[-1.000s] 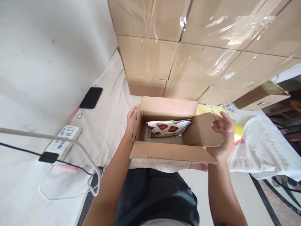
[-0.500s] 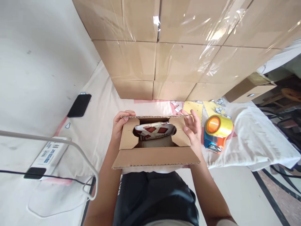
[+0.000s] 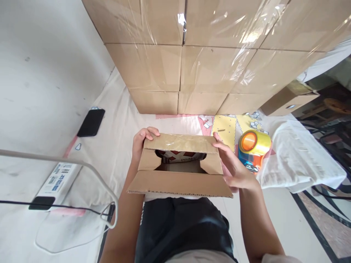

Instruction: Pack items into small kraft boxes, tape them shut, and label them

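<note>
A small cardboard box (image 3: 179, 184) is in front of me, tilted toward me. Its side flaps are folded inward, the far flap leans partly over the opening, and the near flap sticks out toward my body. Through the gap shows a white package with red diamond shapes (image 3: 181, 156). My left hand (image 3: 141, 142) grips the far left corner, fingertips at the far flap's end. On the right side, my right hand (image 3: 233, 164) spans the box, with fingers on the far flap's corner and the thumb by the near flap.
Stacked cartons under clear film (image 3: 208, 69) stand behind the box. A yellow tape roll on a dispenser (image 3: 255, 144) lies at the right. To the left are a black phone (image 3: 91, 122), a power strip (image 3: 56, 184) and a looped white cable (image 3: 93, 171). Another carton (image 3: 289, 98) stands far right.
The far flap has gone from upright to folded partly over the opening, covering some of the package. My right hand has turned, its fingers now on the flap's corner.
</note>
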Action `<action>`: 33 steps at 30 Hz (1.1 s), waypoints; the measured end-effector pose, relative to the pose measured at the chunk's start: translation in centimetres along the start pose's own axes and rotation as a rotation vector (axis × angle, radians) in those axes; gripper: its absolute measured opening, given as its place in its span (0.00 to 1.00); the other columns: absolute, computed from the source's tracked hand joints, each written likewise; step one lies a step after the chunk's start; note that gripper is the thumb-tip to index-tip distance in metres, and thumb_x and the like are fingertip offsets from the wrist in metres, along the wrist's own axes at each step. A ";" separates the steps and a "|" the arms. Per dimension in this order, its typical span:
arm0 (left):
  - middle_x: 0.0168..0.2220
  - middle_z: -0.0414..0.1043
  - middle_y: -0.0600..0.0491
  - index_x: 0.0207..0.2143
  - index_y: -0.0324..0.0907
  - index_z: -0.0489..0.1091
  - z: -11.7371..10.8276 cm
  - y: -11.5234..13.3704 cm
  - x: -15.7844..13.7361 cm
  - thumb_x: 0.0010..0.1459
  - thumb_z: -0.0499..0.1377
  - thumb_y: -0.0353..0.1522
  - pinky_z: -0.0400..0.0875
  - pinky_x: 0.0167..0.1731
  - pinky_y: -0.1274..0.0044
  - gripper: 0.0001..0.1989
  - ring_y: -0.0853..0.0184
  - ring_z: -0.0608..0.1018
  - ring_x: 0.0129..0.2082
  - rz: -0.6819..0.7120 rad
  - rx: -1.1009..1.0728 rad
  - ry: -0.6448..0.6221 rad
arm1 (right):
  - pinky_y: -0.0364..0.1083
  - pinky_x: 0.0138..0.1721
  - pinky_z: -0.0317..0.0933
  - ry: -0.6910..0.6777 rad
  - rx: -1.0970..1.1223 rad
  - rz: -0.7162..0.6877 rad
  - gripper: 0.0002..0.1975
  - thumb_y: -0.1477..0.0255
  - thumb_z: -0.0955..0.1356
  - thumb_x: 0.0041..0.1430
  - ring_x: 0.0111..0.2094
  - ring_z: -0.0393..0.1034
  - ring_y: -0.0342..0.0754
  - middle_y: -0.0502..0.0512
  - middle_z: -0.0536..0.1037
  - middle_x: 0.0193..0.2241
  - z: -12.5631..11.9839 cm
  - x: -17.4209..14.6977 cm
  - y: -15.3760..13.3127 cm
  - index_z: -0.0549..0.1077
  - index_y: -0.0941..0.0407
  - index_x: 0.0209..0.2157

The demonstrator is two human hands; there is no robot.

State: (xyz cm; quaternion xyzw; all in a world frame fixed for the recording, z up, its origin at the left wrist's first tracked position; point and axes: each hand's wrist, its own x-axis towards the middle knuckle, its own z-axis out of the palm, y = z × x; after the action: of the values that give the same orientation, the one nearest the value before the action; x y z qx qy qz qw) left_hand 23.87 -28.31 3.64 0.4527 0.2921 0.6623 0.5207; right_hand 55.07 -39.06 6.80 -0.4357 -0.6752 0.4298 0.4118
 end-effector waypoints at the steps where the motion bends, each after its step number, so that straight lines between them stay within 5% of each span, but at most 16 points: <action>1: 0.31 0.71 0.50 0.23 0.45 0.64 0.0 0.1 -0.1 0.64 0.59 0.47 0.71 0.45 0.69 0.21 0.62 0.74 0.38 -0.004 -0.006 0.000 | 0.64 0.73 0.46 0.012 -0.032 0.007 0.46 0.52 0.79 0.46 0.78 0.35 0.60 0.52 0.48 0.77 0.4 -0.2 -0.1 0.65 0.41 0.66; 3: 0.32 0.72 0.50 0.24 0.45 0.65 0.1 0.2 -0.2 0.65 0.57 0.45 0.72 0.45 0.69 0.20 0.63 0.74 0.38 -0.005 -0.024 -0.004 | 0.64 0.73 0.47 0.135 -0.038 0.014 0.45 0.48 0.79 0.46 0.77 0.37 0.62 0.55 0.49 0.76 2.3 -0.3 -0.6 0.66 0.44 0.64; 5: 0.33 0.73 0.51 0.24 0.45 0.66 0.2 0.4 -0.4 0.67 0.56 0.44 0.72 0.44 0.69 0.19 0.63 0.75 0.38 -0.004 -0.038 -0.015 | 0.63 0.73 0.48 0.353 0.020 0.008 0.34 0.48 0.73 0.57 0.77 0.40 0.60 0.55 0.51 0.76 5.0 -0.1 -1.1 0.67 0.46 0.61; 9: 0.36 0.75 0.50 0.25 0.44 0.69 0.0 0.5 -0.6 0.67 0.57 0.46 0.73 0.43 0.70 0.20 0.64 0.76 0.38 -0.011 -0.049 -0.019 | 0.61 0.73 0.50 0.612 0.045 0.067 0.25 0.62 0.64 0.66 0.76 0.45 0.57 0.52 0.53 0.75 8.8 0.8 -1.7 0.65 0.46 0.63; 13: 0.40 0.78 0.48 0.27 0.46 0.75 -0.6 1.0 -0.3 0.67 0.55 0.50 0.74 0.45 0.68 0.23 0.61 0.78 0.41 0.130 0.046 0.019 | 0.61 0.74 0.49 0.558 0.054 0.067 0.26 0.66 0.64 0.64 0.76 0.46 0.56 0.49 0.55 0.75 8.4 1.5 -1.9 0.67 0.45 0.64; 16: 0.38 0.80 0.50 0.30 0.49 0.79 -0.3 3.1 -1.5 0.69 0.52 0.47 0.72 0.51 0.64 0.22 0.60 0.79 0.43 0.524 0.166 0.139 | 0.60 0.75 0.46 0.516 0.104 0.047 0.25 0.67 0.66 0.64 0.76 0.46 0.54 0.47 0.57 0.74 7.3 1.9 -2.1 0.69 0.43 0.62; 18: 0.36 0.81 0.52 0.34 0.51 0.81 0.7 4.9 -3.5 0.70 0.52 0.46 0.69 0.57 0.58 0.20 0.57 0.81 0.42 0.709 0.396 0.113 | 0.61 0.75 0.46 0.494 0.111 0.058 0.25 0.68 0.66 0.64 0.76 0.47 0.54 0.47 0.57 0.74 6.9 2.1 -2.2 0.70 0.44 0.62; 20: 0.42 0.83 0.52 0.42 0.54 0.81 2.2 6.3 -6.0 0.62 0.64 0.46 0.56 0.68 0.52 0.11 0.51 0.81 0.49 0.636 0.799 -0.173 | 0.61 0.74 0.47 0.479 0.094 0.072 0.25 0.68 0.66 0.64 0.76 0.48 0.54 0.48 0.56 0.74 6.8 2.3 -2.3 0.69 0.44 0.62; 24: 0.59 0.77 0.52 0.52 0.57 0.77 5.1 6.3 -9.0 0.51 0.73 0.48 0.21 0.71 0.48 0.26 0.41 0.70 0.66 0.551 1.163 -0.146 | 0.60 0.75 0.46 0.475 0.096 0.040 0.25 0.68 0.66 0.64 0.76 0.48 0.53 0.47 0.57 0.74 6.9 2.5 -2.3 0.70 0.44 0.62; 33: 0.52 0.82 0.52 0.52 0.57 0.76 5.4 4.3 -9.3 0.53 0.73 0.42 0.21 0.71 0.48 0.23 0.41 0.76 0.61 0.572 1.204 -0.108 | 0.58 0.75 0.44 0.489 0.172 0.005 0.23 0.71 0.67 0.62 0.76 0.48 0.53 0.47 0.61 0.73 7.2 2.3 -2.0 0.72 0.44 0.58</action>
State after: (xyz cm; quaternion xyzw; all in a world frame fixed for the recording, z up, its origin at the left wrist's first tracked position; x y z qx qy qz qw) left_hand 27.35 -38.86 6.89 0.7564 0.4528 0.4721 -0.0051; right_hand 47.28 -39.03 7.00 -0.4920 -0.5155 0.3685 0.5970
